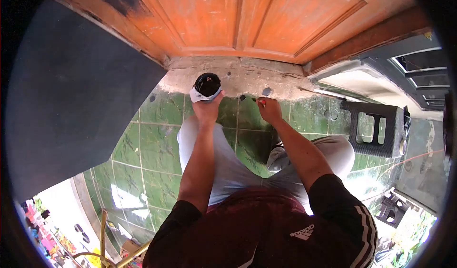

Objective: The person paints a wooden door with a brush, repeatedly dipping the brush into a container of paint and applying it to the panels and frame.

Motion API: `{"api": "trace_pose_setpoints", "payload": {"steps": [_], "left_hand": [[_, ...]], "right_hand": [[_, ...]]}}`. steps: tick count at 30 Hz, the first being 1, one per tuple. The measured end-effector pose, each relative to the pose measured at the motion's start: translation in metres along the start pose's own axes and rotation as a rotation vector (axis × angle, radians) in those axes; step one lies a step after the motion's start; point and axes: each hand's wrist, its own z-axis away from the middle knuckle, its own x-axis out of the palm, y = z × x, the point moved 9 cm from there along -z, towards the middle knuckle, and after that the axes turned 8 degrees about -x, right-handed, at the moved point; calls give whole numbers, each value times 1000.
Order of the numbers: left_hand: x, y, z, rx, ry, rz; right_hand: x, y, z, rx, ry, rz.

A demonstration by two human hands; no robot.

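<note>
My left hand [208, 107] is wrapped round a small container [208, 85] with a black inside and a whitish cloth or paper at its side. To the right, my right hand [270, 110] is closed on a small red-handled tool [262, 102], whose dark tip points left. Most of that tool is hidden in my fingers. Both hands are above the edge where the green tiled floor [159, 146] meets a rough concrete sill [247, 73]. Dark spots show on the sill and the tiles near the tool.
An orange panelled wooden door [200, 18] rises ahead. A large dark panel [81, 97] fills the left side. On the right is a black plastic stool [376, 129] on its side, near a grey metal frame [404, 63]. Yellow metal tubing [103, 230] stands at lower left.
</note>
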Motion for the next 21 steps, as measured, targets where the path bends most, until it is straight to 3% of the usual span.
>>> {"api": "trace_pose_setpoints", "payload": {"steps": [3,6,7,13,19,21], "left_hand": [[5,-23,0,-151,-33,127],[7,6,4,-29,-63,117],[9,-2,5,-95,-91,135],[3,24,20,-42,-112,95],[-2,22,21,-58,-130,131],[-3,22,22,-63,-129,139]], "right_hand": [[24,-1,-6,20,59,95],[55,-7,-13,-127,149,130],[62,-12,-8,-198,173,143],[104,-7,-14,-107,133,285],[115,19,-9,140,227,-57],[125,33,-11,227,147,-224]]}}
